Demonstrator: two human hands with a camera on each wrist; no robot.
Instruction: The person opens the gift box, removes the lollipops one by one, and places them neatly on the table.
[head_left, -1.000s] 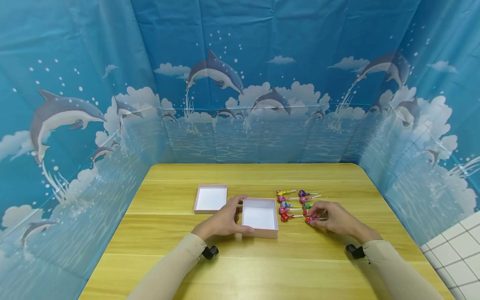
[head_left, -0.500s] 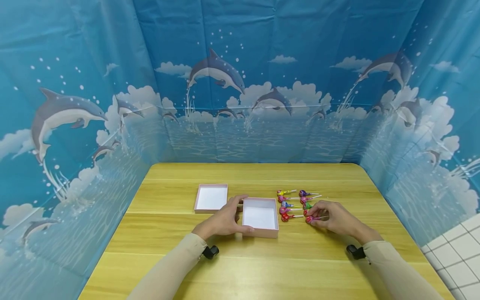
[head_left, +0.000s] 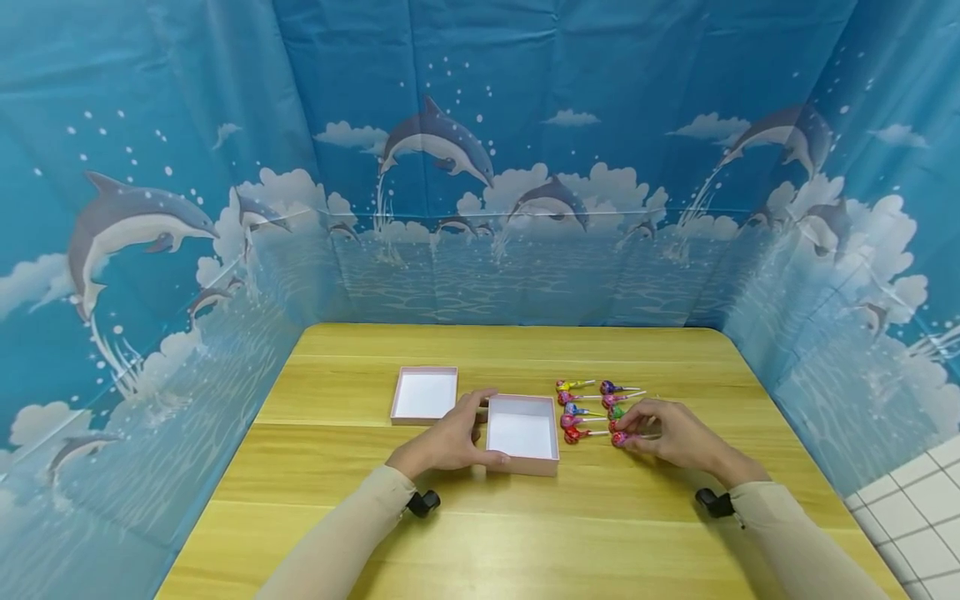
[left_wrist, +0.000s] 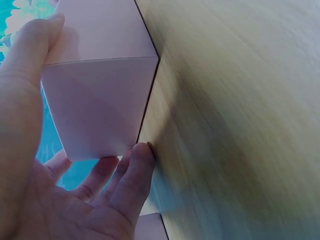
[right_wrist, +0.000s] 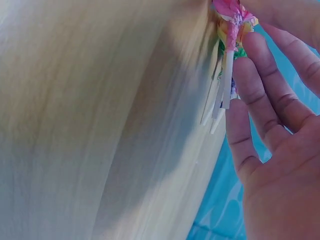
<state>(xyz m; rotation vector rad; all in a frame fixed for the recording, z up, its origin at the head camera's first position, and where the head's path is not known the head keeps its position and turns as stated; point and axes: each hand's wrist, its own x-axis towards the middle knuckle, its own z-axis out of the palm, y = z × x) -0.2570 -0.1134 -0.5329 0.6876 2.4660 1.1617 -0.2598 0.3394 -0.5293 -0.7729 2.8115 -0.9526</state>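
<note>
My left hand (head_left: 446,437) grips a square pink box (head_left: 534,468) with a white inside, its thumb along the near side and its fingers at the far left corner. The box is uncovered and nothing shows in it. My right hand (head_left: 681,437) pinches a pink-wrapped lollipop (head_left: 618,438) at the near end of the right-hand column of lollipops. In the right wrist view this lollipop (right_wrist: 229,70) has its white stick pointing down the frame, beside other sticks. The right fingers partly hide a red and a green lollipop (head_left: 617,412) just behind.
Between the box and my right hand lies a column of several lollipops, a red one (head_left: 573,435) nearest. A purple lollipop (head_left: 609,387) tops the right column. The shallow pink lid (head_left: 424,393) lies white side up at back left. A dolphin-print curtain (head_left: 480,275) surrounds the wooden table (head_left: 495,550).
Both hands keep their places on the box and the lollipop. Only the head view shifts very slightly.
</note>
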